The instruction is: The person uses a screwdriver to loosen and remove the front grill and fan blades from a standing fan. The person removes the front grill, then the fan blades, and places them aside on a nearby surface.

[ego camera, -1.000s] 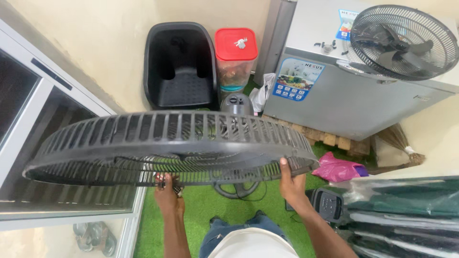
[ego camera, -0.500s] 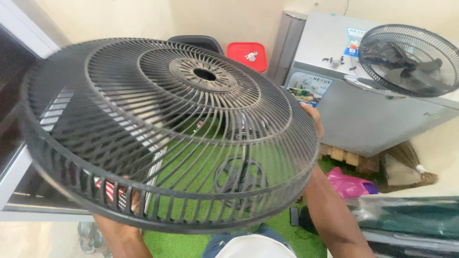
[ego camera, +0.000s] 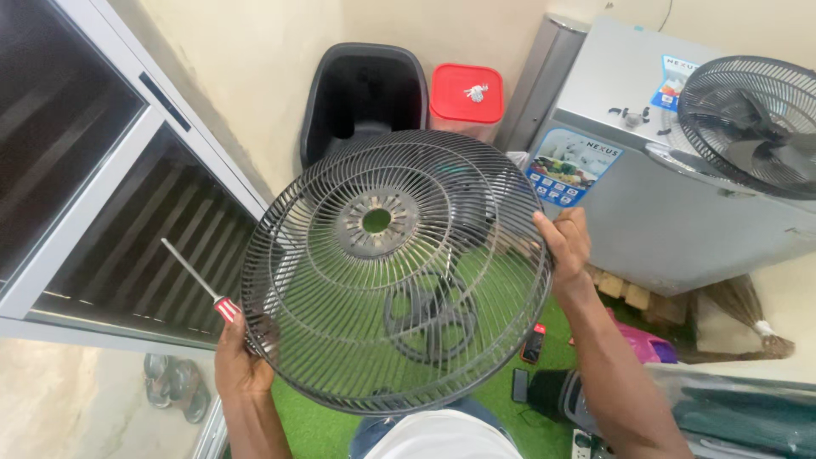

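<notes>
Where 2 hands grip: fan guard (ego camera: 395, 272), freezer (ego camera: 680, 212) beside.

Blue picture label (ego camera: 572, 167) on grey freezer (ego camera: 671, 212) front

The fan guard (ego camera: 395, 272) is a round black grille of thin ribs that run outward from a flat central hub ring with an open hole in the middle. Two concentric rings cross the ribs between hub and rim. It is held up off the floor, tilted so that its dished inner side faces the camera. The left hand (ego camera: 240, 361) grips the lower left rim, and the right hand (ego camera: 565, 242) grips the right rim. The screwdriver (ego camera: 197, 282), with a red handle and a thin metal shaft, sits in the left hand against the rim, its shaft slanting up and to the left.
</notes>
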